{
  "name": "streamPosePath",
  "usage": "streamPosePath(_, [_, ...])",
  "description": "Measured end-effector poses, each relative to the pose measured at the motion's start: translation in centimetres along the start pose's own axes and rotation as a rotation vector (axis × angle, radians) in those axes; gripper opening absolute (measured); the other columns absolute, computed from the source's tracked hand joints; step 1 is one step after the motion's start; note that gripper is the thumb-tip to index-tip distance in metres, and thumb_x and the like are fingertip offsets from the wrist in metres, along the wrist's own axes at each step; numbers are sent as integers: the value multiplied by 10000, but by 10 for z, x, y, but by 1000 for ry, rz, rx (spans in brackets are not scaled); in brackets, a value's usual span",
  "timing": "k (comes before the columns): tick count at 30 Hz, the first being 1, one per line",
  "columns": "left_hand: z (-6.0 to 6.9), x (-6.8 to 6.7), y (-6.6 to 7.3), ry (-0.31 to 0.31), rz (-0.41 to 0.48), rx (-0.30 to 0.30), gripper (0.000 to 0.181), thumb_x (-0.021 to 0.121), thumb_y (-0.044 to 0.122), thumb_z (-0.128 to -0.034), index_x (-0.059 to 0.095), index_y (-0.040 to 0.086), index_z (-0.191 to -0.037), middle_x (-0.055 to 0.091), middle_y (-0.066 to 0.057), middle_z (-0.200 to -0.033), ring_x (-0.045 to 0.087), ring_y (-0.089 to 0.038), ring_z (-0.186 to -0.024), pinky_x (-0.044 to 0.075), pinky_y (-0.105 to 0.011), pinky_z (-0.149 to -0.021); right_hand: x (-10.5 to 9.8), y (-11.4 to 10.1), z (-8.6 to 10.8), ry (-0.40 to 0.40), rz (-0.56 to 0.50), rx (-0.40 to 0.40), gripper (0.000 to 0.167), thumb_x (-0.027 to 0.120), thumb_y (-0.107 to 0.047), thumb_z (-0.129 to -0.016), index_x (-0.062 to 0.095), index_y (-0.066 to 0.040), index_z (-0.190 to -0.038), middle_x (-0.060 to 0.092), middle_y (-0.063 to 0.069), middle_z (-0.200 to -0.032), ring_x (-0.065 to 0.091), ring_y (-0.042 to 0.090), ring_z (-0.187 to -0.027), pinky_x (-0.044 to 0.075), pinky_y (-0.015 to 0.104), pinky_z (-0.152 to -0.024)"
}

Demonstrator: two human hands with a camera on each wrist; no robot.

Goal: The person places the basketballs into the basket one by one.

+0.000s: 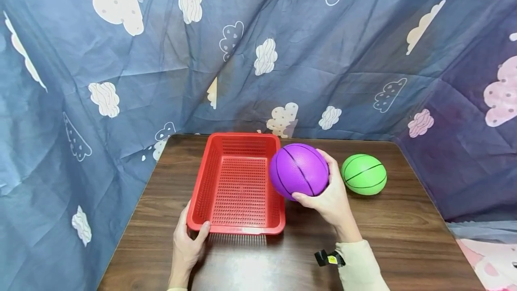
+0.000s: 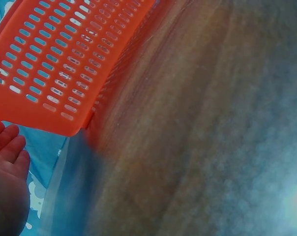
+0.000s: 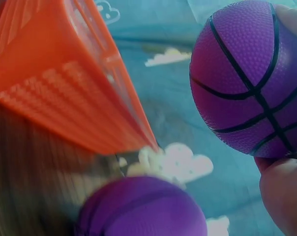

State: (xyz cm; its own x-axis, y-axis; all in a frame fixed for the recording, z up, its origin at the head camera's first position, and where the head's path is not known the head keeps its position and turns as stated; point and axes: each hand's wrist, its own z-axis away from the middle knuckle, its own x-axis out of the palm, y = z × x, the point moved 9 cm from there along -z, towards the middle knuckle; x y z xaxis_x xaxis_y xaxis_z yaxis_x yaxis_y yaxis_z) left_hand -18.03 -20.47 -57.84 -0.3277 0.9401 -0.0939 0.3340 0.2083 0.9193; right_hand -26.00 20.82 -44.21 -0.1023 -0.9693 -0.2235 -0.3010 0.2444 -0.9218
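left hand (image 1: 188,242) grips near-left corner of red basket (image 1: 241,190) | right hand (image 1: 333,200) grasps purple ball (image 1: 299,170) beside basket's right rim | second purple ball (image 3: 143,209) near basket, right-wrist view | green ball (image 1: 364,174) rests on counter (image 1: 404,232), right of right hand

Basket (image 2: 50,73) cropped, upper left of left-wrist frame; bench (image 2: 173,123) blurred beside it; lower purple ball (image 3: 143,211) cropped, right-wrist frame's bottom.
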Motion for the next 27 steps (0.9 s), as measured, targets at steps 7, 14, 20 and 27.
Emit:
streamPosePath(7, [-1, 3, 1, -9, 7, 8, 833, 843, -19, -910, 514, 99, -1665, 643, -171, -1550, 676, -181, -1328, 498, -132, -1112, 40, 4, -6, -122, 1, 8, 1236, 1085, -170, -663, 398, -370, -1671, 527, 38, -1592, 586, 324, -1364, 596, 488, -1058])
streamPosePath(14, [-1, 1, 0, -4, 3, 13, 837, 850, -4, -902, 522, 115, -1662, 643, -160, -1554, 674, -204, -1339, 491, -138, -1126, 75, 12, -5, -223, 50, -26, 1247, 1117, -334, -616, 426, -361, -1653, 572, 34, -1557, 644, 354, -1324, 575, 602, -1054])
streamPosePath(20, [1, -1, -3, 2, -7, -9, 836, 847, 7, -912, 512, 116, -1670, 642, -167, -1557, 668, -208, -1349, 480, -134, -1134, 98, 27, -1, -300, 119, -42, 1272, 1106, -464, -614, 414, -310, -1670, 591, 46, -1545, 658, 321, -1316, 580, 596, -1041])
streamPosePath(27, [0, -1, -2, -2, -11, -5, 833, 846, 17, -914, 513, 122, -1670, 649, -169, -1545, 673, -207, -1343, 482, -139, -1134, 117, 33, 0, -366, 195, -87, 1288, 1098, -543, -588, 413, -308, -1654, 598, 25, -1510, 669, 299, -1306, 594, 577, -1045])
